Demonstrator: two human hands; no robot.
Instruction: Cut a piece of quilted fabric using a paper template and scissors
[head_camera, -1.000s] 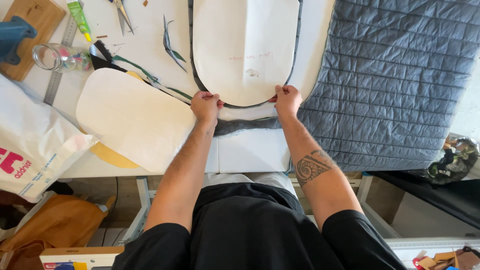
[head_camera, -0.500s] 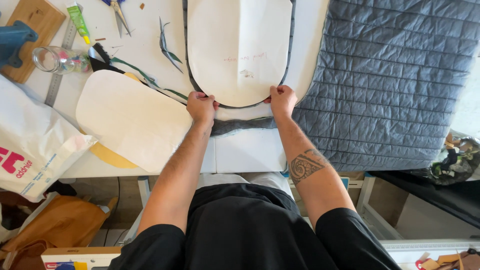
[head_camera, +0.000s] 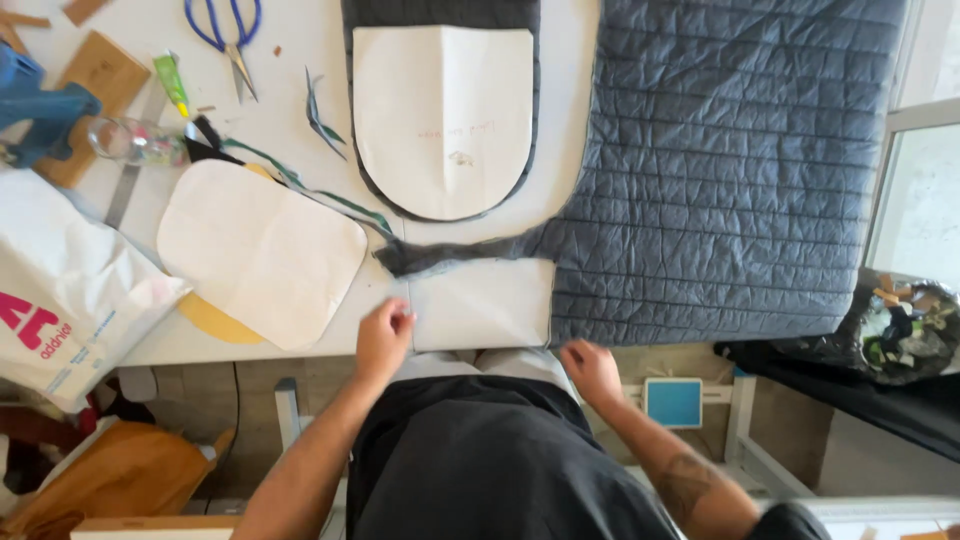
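Paper pattern | on table, well beyond both hands | left grip loosely curled, right grip open, empty

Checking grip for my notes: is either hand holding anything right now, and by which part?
Nothing is held. The left hand is loosely curled at the near table edge, beside the white panel. The right hand hangs below the edge, empty.

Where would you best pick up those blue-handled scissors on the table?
Probably by the handle loops of the blue-handled scissors, coming from the table's far side. The loops lie away from the person, and the closed blades point back toward them.
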